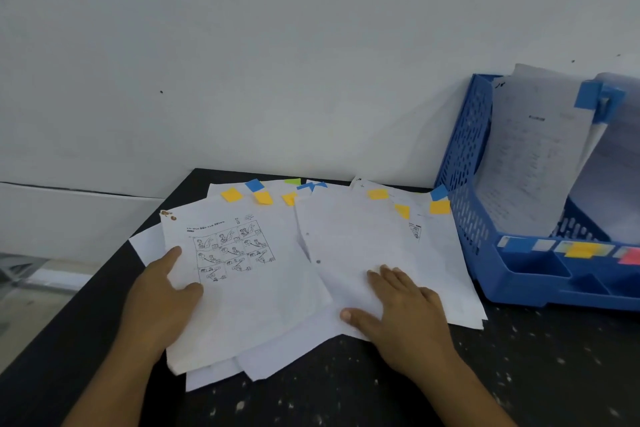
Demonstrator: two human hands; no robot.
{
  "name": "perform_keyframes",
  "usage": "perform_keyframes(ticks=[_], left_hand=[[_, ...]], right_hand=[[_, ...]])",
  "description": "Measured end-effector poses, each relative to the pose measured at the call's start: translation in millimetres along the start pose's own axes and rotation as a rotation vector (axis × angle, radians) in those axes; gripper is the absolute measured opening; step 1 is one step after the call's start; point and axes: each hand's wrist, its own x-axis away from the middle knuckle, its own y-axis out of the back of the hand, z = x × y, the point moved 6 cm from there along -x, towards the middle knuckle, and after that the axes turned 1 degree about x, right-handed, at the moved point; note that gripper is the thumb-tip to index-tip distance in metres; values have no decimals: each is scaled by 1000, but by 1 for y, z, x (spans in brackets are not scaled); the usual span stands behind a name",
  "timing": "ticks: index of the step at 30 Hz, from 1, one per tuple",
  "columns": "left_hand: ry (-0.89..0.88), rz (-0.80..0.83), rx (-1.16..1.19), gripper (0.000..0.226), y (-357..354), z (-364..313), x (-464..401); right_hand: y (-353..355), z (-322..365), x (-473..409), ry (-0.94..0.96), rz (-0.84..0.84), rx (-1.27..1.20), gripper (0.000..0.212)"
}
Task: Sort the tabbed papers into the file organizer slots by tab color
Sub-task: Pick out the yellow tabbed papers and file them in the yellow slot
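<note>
Several white papers with yellow, blue and green tabs along their far edges lie fanned out on the black table. My left hand holds the left edge of a sheet printed with cartoon panels, thumb on top of it. Flat on a blank sheet at the right of the pile rests my right hand, fingers straight. The blue file organizer stands at the right, with papers upright in its slots and blue, yellow and red labels along its front.
A pale wall rises directly behind the table. The table's left edge runs diagonally, with the floor below it. Bare black tabletop lies in front of the papers.
</note>
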Motion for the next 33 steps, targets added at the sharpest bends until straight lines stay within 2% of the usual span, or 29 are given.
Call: perform_keyframes(ticks=[3, 6, 10, 14, 17, 19, 21, 23, 25, 27, 28, 31, 33], left_hand=[[-35, 23, -12, 66, -1, -5, 2], [-50, 50, -1, 63, -5, -10, 5], [-85, 102, 12, 64, -17, -16, 11], [-81, 137, 88, 57, -25, -20, 17], [-25, 148, 266, 34, -28, -22, 22], [72, 174, 492, 30, -31, -26, 27], [143, 215, 608, 37, -35, -26, 29], [130, 232, 542, 66, -38, -22, 27], [102, 205, 462, 81, -36, -17, 24], [79, 196, 402, 88, -35, -16, 24], [60, 177, 370, 88, -33, -15, 22], [4, 117, 245, 74, -26, -14, 18], [-6, 103, 191, 67, -25, -12, 16]], right_hand=[[16, -11, 1, -71, -230, -110, 59], [29, -22, 1, -161, -289, -386, 40], [33, 0, 4, -14, -219, -565, 41], [32, 39, 7, 175, -167, -486, 44], [28, 64, 5, 244, -165, -362, 59], [21, 78, 4, 271, -135, -279, 66], [14, 91, 5, 309, -83, -219, 65], [8, 101, 9, 344, -8, -182, 70], [5, 105, 11, 362, 72, -180, 86], [9, 102, 10, 333, 55, -274, 93], [13, 96, 6, 285, -17, -328, 90], [21, 61, -10, 41, -265, -303, 58], [19, 39, -17, -117, -210, -174, 51]])
